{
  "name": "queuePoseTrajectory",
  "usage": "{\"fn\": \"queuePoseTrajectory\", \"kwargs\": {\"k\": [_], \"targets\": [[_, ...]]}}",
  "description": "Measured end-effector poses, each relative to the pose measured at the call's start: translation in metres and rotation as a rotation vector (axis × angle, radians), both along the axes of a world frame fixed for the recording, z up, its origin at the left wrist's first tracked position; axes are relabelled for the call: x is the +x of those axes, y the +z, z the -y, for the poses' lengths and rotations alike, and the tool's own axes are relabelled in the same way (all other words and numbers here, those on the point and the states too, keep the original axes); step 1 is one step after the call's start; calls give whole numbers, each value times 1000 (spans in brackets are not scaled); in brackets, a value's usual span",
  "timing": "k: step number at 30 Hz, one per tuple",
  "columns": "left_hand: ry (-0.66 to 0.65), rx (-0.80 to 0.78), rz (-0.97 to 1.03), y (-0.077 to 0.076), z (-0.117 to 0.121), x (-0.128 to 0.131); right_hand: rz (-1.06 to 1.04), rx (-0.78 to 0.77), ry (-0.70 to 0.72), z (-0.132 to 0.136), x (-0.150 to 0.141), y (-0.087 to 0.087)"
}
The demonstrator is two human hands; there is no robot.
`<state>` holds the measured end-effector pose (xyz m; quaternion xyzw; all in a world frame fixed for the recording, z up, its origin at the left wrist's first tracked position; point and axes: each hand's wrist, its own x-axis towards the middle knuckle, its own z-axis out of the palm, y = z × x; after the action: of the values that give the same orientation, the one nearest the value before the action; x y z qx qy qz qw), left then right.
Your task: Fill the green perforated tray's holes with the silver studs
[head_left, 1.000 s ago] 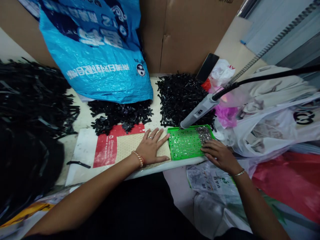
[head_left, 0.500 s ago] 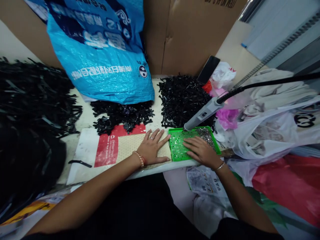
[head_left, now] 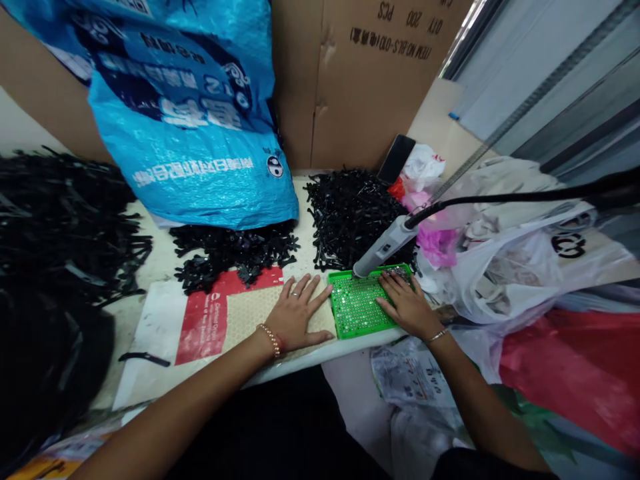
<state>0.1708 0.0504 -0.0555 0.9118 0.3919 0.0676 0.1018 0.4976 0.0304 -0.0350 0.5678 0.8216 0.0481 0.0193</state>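
Note:
My left hand (head_left: 295, 317) lies flat with spread fingers on a cream textured sheet (head_left: 246, 313), beside a shallow green tray (head_left: 336, 321). My right hand (head_left: 409, 305) rests over the tray's right side, fingers stretched out on its contents. Rows of small shiny metal pieces (head_left: 356, 304) fill much of the tray, with a looser heap at its far right corner, partly under my fingers. A grey pen-shaped power tool (head_left: 384, 247), probably an electric screwdriver, hangs from a black cable with its tip at the tray's far edge. Neither hand holds it.
Heaps of black plastic clip-like parts lie behind the tray (head_left: 345, 217), under a blue woven sack (head_left: 210, 193) and at the left (head_left: 65, 220). One black strip (head_left: 145, 359) lies apart. A phone (head_left: 397, 159), plastic bags (head_left: 505, 267) and a cardboard box (head_left: 365, 100) stand around.
My right hand has slid toward the tray's far right, uncovering more metal pieces in the middle. My left hand stays on the sheet. The whole view has shifted slightly.

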Motion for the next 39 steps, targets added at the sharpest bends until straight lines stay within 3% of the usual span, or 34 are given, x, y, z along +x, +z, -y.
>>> {"fn": "queuePoseTrajectory", "kwargs": {"k": [4, 10, 17, 22, 27, 31, 35, 39], "targets": [[-9, 14, 19, -3, 0, -1, 17, -4, -16, 1, 15, 3], [-15, 33, 25, -6, -2, -1, -23, -37, 86, -5, -8, 7], [-17, 48, 37, -6, -1, -1, -3, 19, 70, 15, 35, 14], [-17, 84, 53, -10, -2, -1, -43, -65, 219, 38, 39, 19], [-24, 85, 42, -9, -2, -1, -48, -35, 188, 49, 58, 25], [-21, 73, 25, -8, -2, 0, -85, -40, 200, 41, 56, 29], [-13, 79, 17, -7, -2, 0, -88, -58, 279, 24, 38, 21], [-17, 73, 10, -6, -1, 0, -36, -36, 269, 18, 49, 15]]}}
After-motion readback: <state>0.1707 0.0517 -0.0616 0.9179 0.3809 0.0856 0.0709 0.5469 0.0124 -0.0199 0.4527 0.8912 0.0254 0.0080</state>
